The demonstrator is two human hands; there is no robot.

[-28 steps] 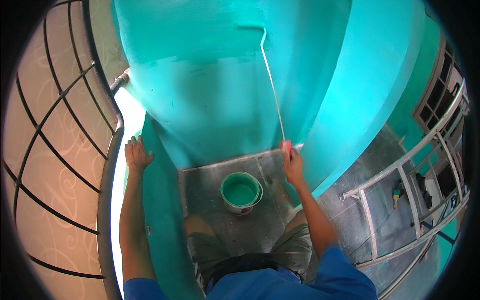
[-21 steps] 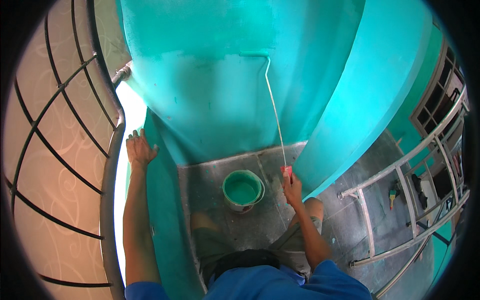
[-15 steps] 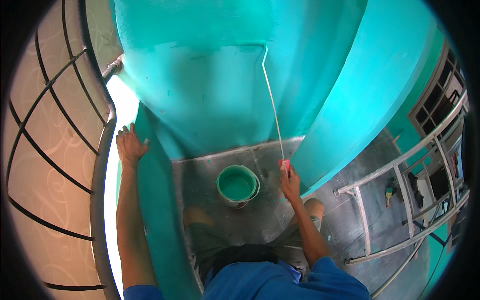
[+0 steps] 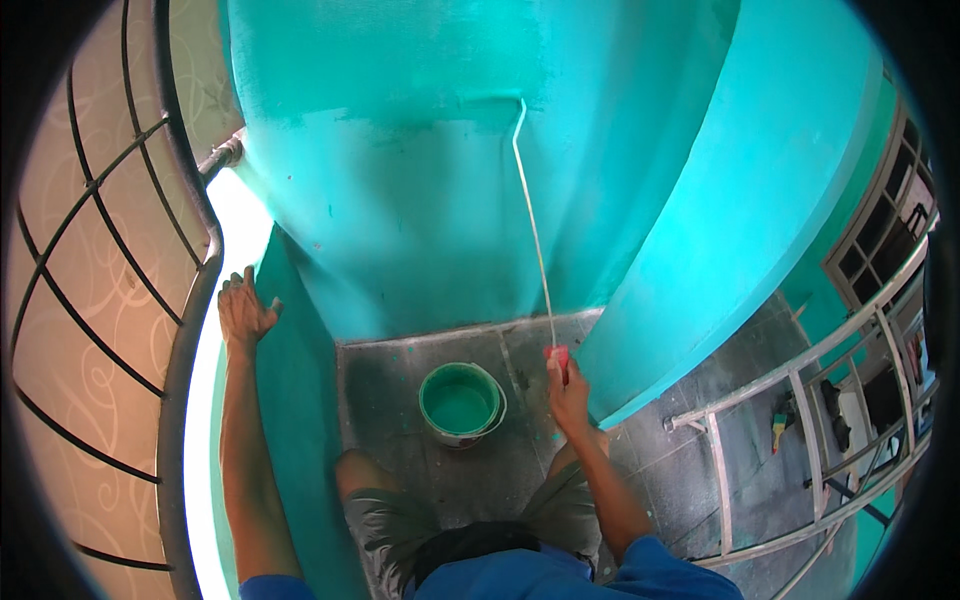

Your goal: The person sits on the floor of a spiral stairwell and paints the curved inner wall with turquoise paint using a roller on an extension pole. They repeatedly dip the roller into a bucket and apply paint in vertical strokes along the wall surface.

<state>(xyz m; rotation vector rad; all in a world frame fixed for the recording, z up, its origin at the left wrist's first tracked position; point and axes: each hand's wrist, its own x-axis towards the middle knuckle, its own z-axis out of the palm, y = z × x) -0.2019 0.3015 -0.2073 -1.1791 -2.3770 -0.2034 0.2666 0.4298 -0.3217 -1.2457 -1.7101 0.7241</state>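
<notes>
Head view, paint roller (image 4: 532,228), red-handled, thin-stemmed

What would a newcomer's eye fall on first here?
Probably the big turquoise wall filling the upper middle, with the right hand holding a red-handled paint roller up to it. Next come the bucket of green paint on the grey floor below, and the metal ladder at right.

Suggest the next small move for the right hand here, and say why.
Probably draw the roller head a short way down the wall: the right hand grips the red handle, the head appears close to the ragged lower edge of the deeper green coat, and the wall just below looks paler.
</notes>
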